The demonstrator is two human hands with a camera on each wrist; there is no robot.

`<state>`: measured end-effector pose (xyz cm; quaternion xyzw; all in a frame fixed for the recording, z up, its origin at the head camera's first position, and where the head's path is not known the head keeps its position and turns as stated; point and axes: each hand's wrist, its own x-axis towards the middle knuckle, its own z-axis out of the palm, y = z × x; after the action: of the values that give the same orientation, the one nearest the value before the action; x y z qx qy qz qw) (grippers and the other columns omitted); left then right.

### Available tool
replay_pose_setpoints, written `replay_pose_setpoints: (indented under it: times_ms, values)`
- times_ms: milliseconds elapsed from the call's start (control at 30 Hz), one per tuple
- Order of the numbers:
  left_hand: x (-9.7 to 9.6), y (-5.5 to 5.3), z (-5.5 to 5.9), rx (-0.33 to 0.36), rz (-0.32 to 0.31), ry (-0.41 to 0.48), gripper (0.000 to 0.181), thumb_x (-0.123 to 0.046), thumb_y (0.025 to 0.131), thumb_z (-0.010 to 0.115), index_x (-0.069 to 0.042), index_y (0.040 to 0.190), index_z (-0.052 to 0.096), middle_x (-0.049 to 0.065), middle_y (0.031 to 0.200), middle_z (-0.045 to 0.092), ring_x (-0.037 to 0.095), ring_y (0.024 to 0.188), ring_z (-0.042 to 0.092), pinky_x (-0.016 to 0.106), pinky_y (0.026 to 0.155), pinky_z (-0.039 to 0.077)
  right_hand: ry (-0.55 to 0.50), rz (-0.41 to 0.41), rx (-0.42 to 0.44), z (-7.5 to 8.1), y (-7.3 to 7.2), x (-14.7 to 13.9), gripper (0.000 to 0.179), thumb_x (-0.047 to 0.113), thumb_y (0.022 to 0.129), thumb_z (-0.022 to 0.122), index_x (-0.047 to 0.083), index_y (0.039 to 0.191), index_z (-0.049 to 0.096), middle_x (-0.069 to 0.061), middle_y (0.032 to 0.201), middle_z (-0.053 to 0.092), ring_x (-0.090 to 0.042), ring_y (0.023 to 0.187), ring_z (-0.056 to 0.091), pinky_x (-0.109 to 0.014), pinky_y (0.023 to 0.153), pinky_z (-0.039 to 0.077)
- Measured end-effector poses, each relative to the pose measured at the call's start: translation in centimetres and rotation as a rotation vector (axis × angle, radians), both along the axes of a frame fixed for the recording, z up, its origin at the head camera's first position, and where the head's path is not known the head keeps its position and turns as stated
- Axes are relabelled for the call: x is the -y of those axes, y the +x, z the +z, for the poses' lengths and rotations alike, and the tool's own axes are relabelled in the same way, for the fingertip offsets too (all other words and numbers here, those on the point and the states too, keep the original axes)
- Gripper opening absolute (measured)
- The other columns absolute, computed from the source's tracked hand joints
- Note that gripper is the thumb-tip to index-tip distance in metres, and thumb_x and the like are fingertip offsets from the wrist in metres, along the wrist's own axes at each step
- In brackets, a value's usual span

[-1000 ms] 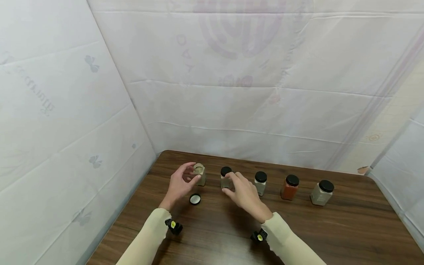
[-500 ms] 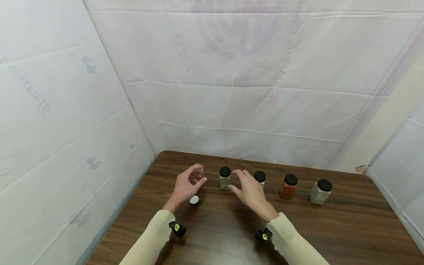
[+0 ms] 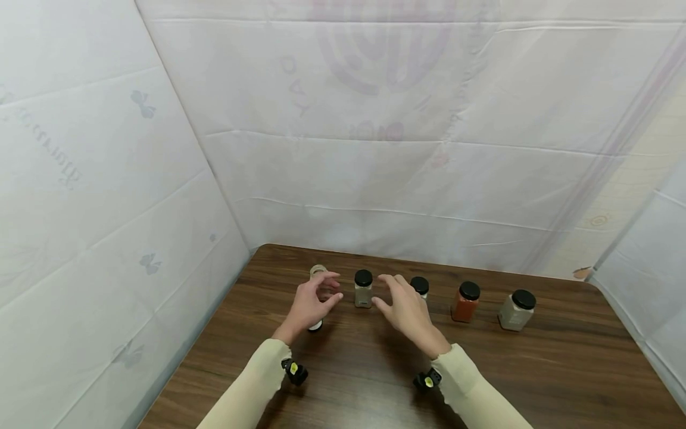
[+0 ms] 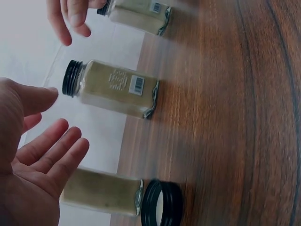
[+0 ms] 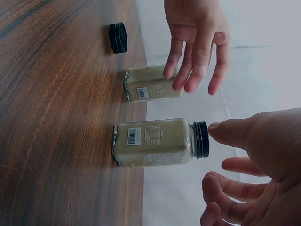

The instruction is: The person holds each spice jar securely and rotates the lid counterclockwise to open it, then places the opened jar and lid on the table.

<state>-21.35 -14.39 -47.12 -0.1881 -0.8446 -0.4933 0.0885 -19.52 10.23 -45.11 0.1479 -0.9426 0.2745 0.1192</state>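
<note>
In the head view, a capped jar (image 3: 362, 296) is flanked on the worktop (image 3: 354, 369) by the left hand (image 3: 311, 304) and right hand (image 3: 406, 311), half spread, nothing held. In the left wrist view, its seemingly glass body (image 4: 110, 84) can be judged stiff, slick and breakable. In the right wrist view, a grip below the lid (image 5: 202, 140) is suggested.

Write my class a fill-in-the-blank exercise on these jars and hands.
Counting the lidless glass jar, the head view shows ____ jars.
In that view, a capped jar stands ____ the left hand and right hand.
Counted from the right there, the red-filled jar comes ____.

Missing words: five; between; second.
</note>
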Motion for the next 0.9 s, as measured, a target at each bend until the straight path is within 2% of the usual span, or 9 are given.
replay_pose_setpoints:
  times_ms: [233, 333, 467, 600, 700, 800, 900]
  values:
    - [-1.1, -0.2, -0.3, 0.048, -0.007, -0.074, 0.051, -0.006, 0.092, 0.078, -0.010, 0.140, 0.059, 0.017, 0.129, 0.067, 0.031, 0.120, 0.065, 0.042, 0.097, 0.056, -0.018, 0.001, 0.013, 0.1, -0.3, 0.2, 0.057, 0.031, 0.092, 0.080, 0.009, 0.142, 0.061, -0.013, 0.127, 0.065, -0.029, 0.097, 0.069, -0.046, 0.073, 0.059]
    - [-1.5, -0.2, -0.3, 0.036, -0.021, -0.102, 0.058, -0.008, 0.092, 0.078, -0.008, 0.145, 0.054, 0.020, 0.137, 0.062, 0.030, 0.126, 0.062, 0.043, 0.101, 0.054, -0.027, 0.005, 0.012, 0.0, -0.5, 0.4, 0.058, 0.031, 0.093, 0.079, 0.008, 0.142, 0.060, -0.014, 0.129, 0.064, -0.030, 0.099, 0.069, -0.047, 0.075, 0.059]
    - [-2.1, -0.5, -0.5, 0.029, -0.039, -0.116, 0.065, -0.008, 0.091, 0.080, -0.006, 0.149, 0.049, 0.022, 0.142, 0.058, 0.035, 0.129, 0.059, 0.050, 0.103, 0.051, -0.032, 0.007, 0.008, -0.1, -0.9, 0.6, 0.058, 0.033, 0.093, 0.079, 0.008, 0.142, 0.060, -0.014, 0.131, 0.063, -0.029, 0.096, 0.069, -0.044, 0.071, 0.059]
    - [-2.7, -1.1, -0.4, 0.068, -0.043, -0.134, 0.069, -0.011, 0.091, 0.080, -0.005, 0.151, 0.046, 0.022, 0.145, 0.056, 0.036, 0.130, 0.058, 0.052, 0.103, 0.050, -0.036, 0.008, 0.018, -0.1, -1.3, 0.9, 0.060, 0.036, 0.093, 0.078, 0.008, 0.143, 0.060, -0.015, 0.133, 0.062, -0.028, 0.088, 0.070, -0.036, 0.058, 0.054]
    - [-3.1, -1.4, -0.4, 0.122, -0.042, -0.127, 0.070, -0.013, 0.092, 0.080, -0.005, 0.152, 0.045, 0.020, 0.147, 0.055, 0.037, 0.132, 0.057, 0.052, 0.105, 0.049, -0.037, -0.003, 0.035, -0.1, -1.6, 1.1, 0.060, 0.038, 0.094, 0.077, 0.009, 0.144, 0.059, -0.015, 0.134, 0.061, -0.028, 0.088, 0.069, -0.032, 0.054, 0.050]
    - [-3.4, -1.8, -0.5, 0.184, -0.036, -0.113, 0.070, -0.014, 0.091, 0.081, -0.007, 0.151, 0.046, 0.018, 0.147, 0.055, 0.036, 0.133, 0.056, 0.051, 0.107, 0.048, -0.037, -0.016, 0.050, -0.1, -1.8, 1.4, 0.061, 0.039, 0.093, 0.077, 0.010, 0.144, 0.060, -0.014, 0.133, 0.061, -0.029, 0.092, 0.069, -0.032, 0.055, 0.051]
    - [-3.7, -2.1, -0.6, 0.216, -0.028, -0.102, 0.068, -0.014, 0.090, 0.082, -0.007, 0.149, 0.048, 0.018, 0.146, 0.056, 0.035, 0.133, 0.056, 0.049, 0.108, 0.048, -0.039, -0.020, 0.060, -0.1, -2.1, 1.7, 0.061, 0.040, 0.093, 0.077, 0.011, 0.144, 0.060, -0.014, 0.133, 0.061, -0.030, 0.095, 0.069, -0.037, 0.061, 0.055]
